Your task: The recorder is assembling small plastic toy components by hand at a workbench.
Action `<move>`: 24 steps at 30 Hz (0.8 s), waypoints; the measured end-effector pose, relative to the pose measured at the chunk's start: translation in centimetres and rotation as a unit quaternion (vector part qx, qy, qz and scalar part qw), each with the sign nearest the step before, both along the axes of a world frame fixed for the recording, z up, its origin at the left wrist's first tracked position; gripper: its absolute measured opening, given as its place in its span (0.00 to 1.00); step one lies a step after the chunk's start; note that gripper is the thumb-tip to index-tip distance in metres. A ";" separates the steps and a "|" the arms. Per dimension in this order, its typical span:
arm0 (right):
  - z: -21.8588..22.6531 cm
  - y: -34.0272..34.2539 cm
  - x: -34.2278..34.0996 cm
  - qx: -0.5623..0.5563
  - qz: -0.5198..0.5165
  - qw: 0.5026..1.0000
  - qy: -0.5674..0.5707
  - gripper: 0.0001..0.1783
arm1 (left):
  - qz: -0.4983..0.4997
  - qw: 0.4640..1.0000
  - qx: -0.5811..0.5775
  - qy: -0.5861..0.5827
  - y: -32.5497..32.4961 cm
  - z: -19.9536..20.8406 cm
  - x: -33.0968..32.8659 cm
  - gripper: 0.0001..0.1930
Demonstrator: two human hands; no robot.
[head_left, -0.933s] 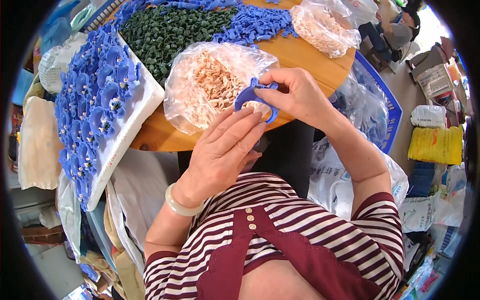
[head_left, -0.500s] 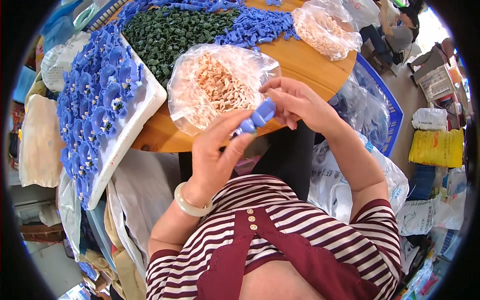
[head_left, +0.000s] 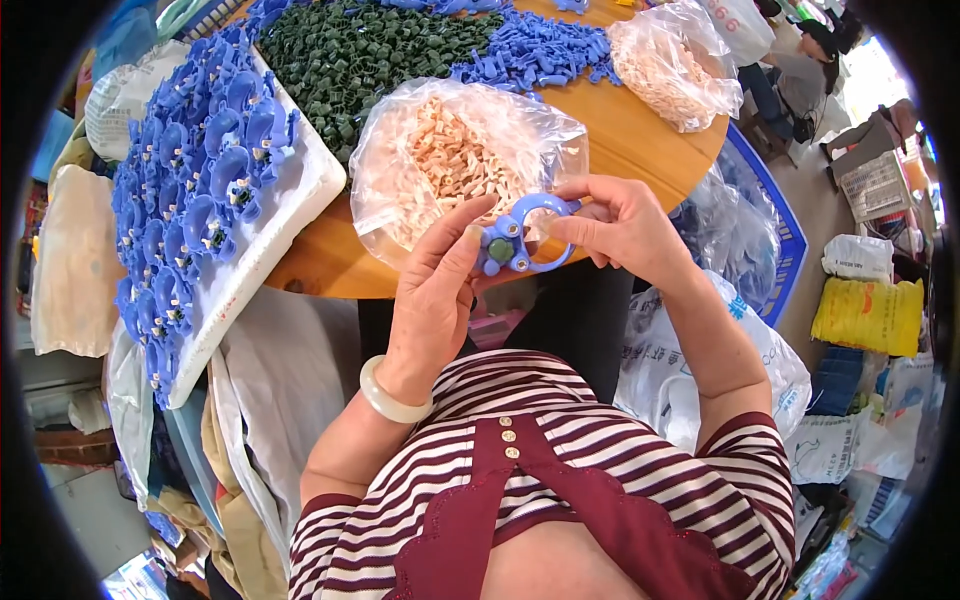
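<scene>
Over the near edge of the table, a blue plastic ring-shaped part (head_left: 522, 258) is held between my hands, its round opening turned up to view. A dark green piece (head_left: 500, 250) sits in its left end, among small metallic-looking spots. My left hand (head_left: 435, 275), a pale bangle (head_left: 396, 396) on its wrist, pinches that end between thumb and fingers. At the ring's right side, my right hand (head_left: 632, 238) has thumb and forefinger closed on the rim; whether a small piece is also in them I cannot make out. Just beyond lies an open clear bag (head_left: 385, 150) of small beige pieces (head_left: 465, 160).
A white foam board (head_left: 300, 200) with rows of blue parts (head_left: 215, 160) stands at the left. Piles of green pieces (head_left: 370, 60) and blue pieces (head_left: 545, 50) cover the far table (head_left: 650, 150). A second bag (head_left: 680, 70) and blue basket (head_left: 785, 230) are at the right.
The blue part has turned so that its ring opening and green piece now show. My right hand has moved from beside it onto the ring's rim.
</scene>
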State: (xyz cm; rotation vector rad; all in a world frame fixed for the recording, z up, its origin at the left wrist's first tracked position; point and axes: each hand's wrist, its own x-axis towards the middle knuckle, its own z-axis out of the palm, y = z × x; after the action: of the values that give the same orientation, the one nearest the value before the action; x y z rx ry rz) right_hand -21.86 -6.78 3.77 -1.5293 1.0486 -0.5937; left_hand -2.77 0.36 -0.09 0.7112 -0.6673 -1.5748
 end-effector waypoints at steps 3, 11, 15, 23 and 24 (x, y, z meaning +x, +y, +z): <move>0.0 -0.3 0.2 -0.001 -0.006 0.999 0.034 0.17 | -0.018 0.999 0.030 0.024 -0.2 0.0 0.1 0.19; 0.5 -1.4 0.7 0.023 0.031 0.996 0.075 0.15 | -0.049 0.998 0.034 0.033 -0.9 -0.6 1.0 0.17; -0.1 -1.8 0.7 -0.029 0.049 0.996 0.075 0.13 | -0.031 0.998 0.050 -0.009 -1.1 -0.6 1.2 0.15; -1.2 -11.1 -0.7 -0.138 -0.122 0.982 0.033 0.09 | 0.002 0.997 0.080 0.001 -1.3 -0.7 1.7 0.15; -3.3 -13.5 -1.3 -0.270 -0.121 0.952 0.083 0.10 | -0.003 0.997 0.075 0.001 -1.4 -0.6 1.5 0.15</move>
State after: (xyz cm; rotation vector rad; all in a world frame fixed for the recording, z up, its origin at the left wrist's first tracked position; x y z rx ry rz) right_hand -23.21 -20.24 0.43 -1.9632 1.2813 -0.9965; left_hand -1.30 -1.00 -0.66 0.8186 -0.5551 -1.6435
